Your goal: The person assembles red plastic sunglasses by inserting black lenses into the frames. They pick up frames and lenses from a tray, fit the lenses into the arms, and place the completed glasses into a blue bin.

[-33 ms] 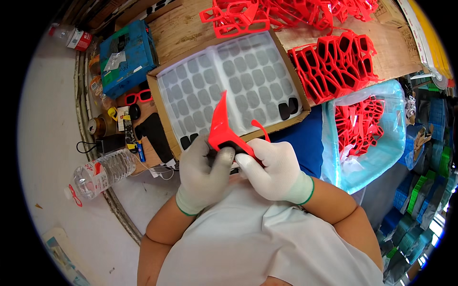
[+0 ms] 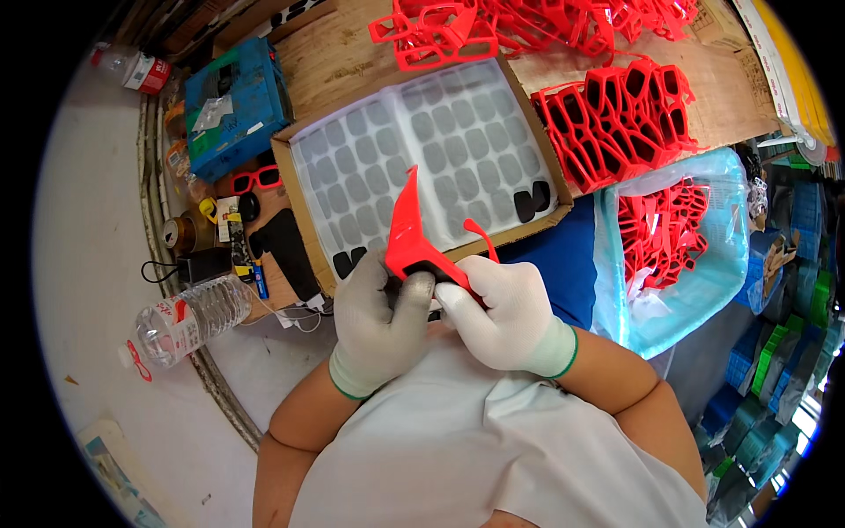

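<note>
Both my hands wear white gloves with green cuffs and hold one pair of red sunglasses in front of my chest. My left hand, its thumb and fingertips stained grey, pinches the frame by a dark lens. Against the other side of the frame, my right hand is closed with its thumb pressed near the middle. One temple points up and away, the other sticks out beyond my right fingers. Just past the sunglasses lies a cardboard box holding rows of lenses under thin white sheets, with a few bare black lenses at its near corners.
Red glasses with dark lenses stand stacked at the right, and a pile of red frames lies at the back. A blue-lined bin holds more red frames. At left are a blue box, red sunglasses and a large plastic bottle.
My left hand has shifted very slightly to the right on the sunglasses. Otherwise the scene looks the same.
</note>
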A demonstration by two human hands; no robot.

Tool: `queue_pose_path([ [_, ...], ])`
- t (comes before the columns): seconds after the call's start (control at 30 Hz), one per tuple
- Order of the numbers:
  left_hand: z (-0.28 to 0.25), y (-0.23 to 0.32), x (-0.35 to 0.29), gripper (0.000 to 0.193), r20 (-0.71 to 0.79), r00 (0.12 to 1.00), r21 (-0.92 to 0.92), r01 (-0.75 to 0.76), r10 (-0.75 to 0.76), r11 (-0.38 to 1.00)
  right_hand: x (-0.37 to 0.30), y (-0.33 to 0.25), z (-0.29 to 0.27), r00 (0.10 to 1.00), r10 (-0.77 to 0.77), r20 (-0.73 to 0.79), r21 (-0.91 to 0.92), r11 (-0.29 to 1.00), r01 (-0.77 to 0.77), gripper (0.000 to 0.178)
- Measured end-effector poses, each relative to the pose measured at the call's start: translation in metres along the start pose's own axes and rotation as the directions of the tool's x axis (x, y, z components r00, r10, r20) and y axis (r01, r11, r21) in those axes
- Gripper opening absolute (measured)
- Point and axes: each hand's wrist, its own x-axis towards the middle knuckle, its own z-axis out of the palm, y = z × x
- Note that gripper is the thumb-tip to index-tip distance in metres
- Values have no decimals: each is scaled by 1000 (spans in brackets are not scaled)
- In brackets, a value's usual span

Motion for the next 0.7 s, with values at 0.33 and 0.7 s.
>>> queue_pose_path([
  [0.33, -3, 16, 4, 10, -16, 999, -91, -35, 33, 995, 8, -1, -12, 995, -91, 51, 34, 995, 90, 20],
  [0.7, 15, 19, 44, 19, 234, 951, 146, -238, 201, 960, 14, 24, -49, 984, -167, 63, 98, 982, 160, 26],
])
